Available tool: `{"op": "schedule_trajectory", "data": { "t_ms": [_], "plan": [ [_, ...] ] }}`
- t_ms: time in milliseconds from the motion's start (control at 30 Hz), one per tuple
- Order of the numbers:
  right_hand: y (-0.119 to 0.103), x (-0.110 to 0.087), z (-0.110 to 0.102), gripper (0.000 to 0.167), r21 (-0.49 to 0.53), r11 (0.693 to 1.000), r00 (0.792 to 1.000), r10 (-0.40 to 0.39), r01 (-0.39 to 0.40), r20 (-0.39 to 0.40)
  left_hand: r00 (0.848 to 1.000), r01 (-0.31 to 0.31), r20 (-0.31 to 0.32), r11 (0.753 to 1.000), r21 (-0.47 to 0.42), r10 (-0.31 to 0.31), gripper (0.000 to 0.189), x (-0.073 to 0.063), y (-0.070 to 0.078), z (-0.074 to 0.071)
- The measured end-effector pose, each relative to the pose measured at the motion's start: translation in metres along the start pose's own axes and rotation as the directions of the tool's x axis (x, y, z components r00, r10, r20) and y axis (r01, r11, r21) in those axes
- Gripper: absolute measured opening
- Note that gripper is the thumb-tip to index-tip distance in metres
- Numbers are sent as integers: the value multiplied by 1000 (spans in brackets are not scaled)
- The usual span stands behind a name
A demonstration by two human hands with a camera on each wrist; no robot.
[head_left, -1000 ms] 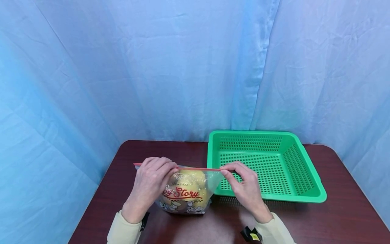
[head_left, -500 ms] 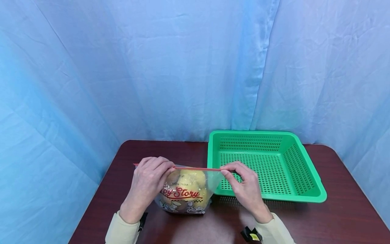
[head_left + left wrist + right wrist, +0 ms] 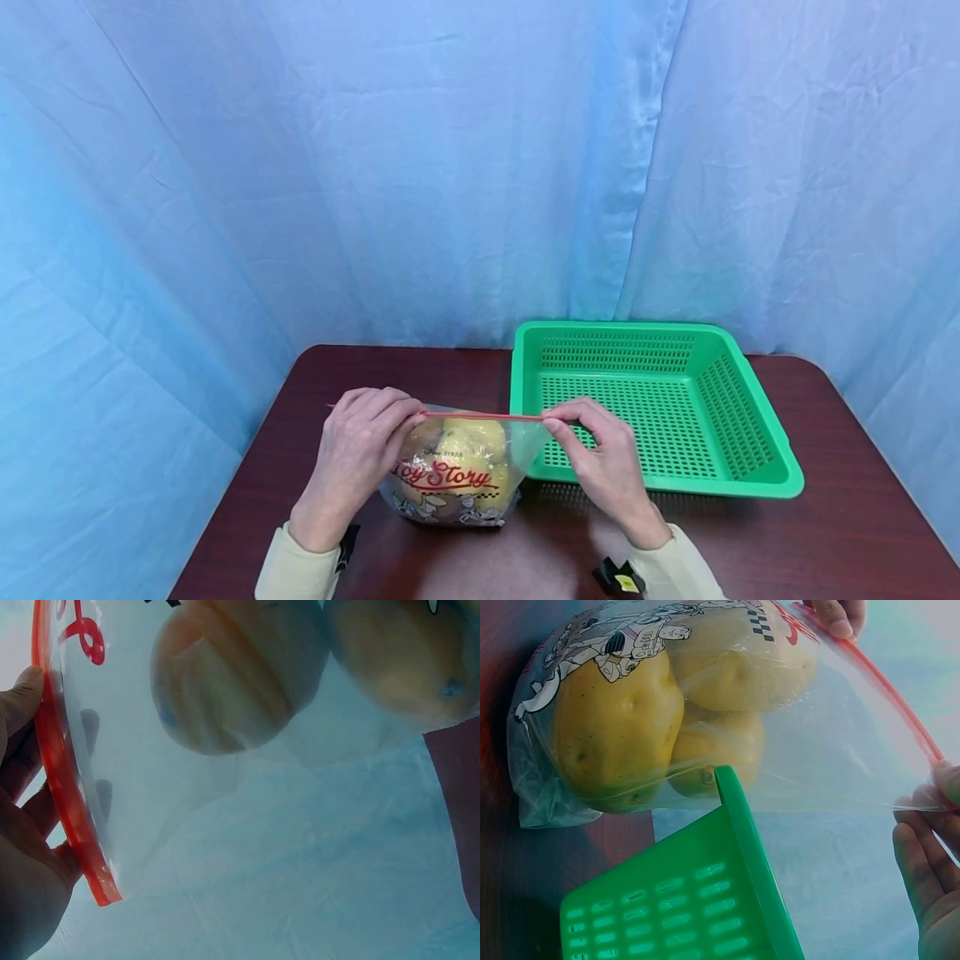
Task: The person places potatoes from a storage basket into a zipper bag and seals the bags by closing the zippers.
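Observation:
A clear zip bag [image 3: 450, 479] printed with red lettering and cartoon figures stands on the table, its red zip strip [image 3: 480, 415] stretched between both hands. Several potatoes [image 3: 619, 731] show through the plastic in the right wrist view. My left hand [image 3: 363, 454] pinches the strip along its left part, thumb on the near side and fingers behind. At the strip's right end, my right hand [image 3: 600, 450] holds the corner between thumb and index finger. In the left wrist view, the red strip [image 3: 67, 780] runs past the left thumb and fingers, with its end sticking out below.
A green perforated basket [image 3: 783, 475] sits on the dark wooden table [image 3: 847, 467], right of the bag and partly behind the right hand. Light blue curtains [image 3: 450, 167] hang around the table's back and sides.
My left hand has slid a little to the left along the red strip, uncovering more of it and of the lettering. The right hand stays at its corner.

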State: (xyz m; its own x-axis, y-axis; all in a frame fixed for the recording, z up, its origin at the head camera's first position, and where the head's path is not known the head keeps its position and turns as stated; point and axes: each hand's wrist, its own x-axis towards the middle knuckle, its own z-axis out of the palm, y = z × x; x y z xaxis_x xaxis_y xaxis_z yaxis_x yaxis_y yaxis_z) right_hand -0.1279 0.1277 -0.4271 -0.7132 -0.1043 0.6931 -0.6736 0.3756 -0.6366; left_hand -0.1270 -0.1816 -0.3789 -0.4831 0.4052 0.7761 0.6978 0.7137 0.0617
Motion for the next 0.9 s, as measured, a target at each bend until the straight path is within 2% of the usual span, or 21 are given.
{"op": "schedule_trajectory", "data": {
  "t_ms": [333,500,900],
  "plan": [
    [1,0,0,20,7,1000,1000,-6,6,-4,998,45,32,999,8,-45,26,-3,-2,-4],
    [1,0,0,20,17,1000,1000,-7,7,-8,999,45,19,999,19,-46,34,-6,-4,-5],
    [1,0,1,20,45,999,1000,-6,6,-10,998,58,17,998,35,-59,38,-10,-6,-6]
  ]
}}
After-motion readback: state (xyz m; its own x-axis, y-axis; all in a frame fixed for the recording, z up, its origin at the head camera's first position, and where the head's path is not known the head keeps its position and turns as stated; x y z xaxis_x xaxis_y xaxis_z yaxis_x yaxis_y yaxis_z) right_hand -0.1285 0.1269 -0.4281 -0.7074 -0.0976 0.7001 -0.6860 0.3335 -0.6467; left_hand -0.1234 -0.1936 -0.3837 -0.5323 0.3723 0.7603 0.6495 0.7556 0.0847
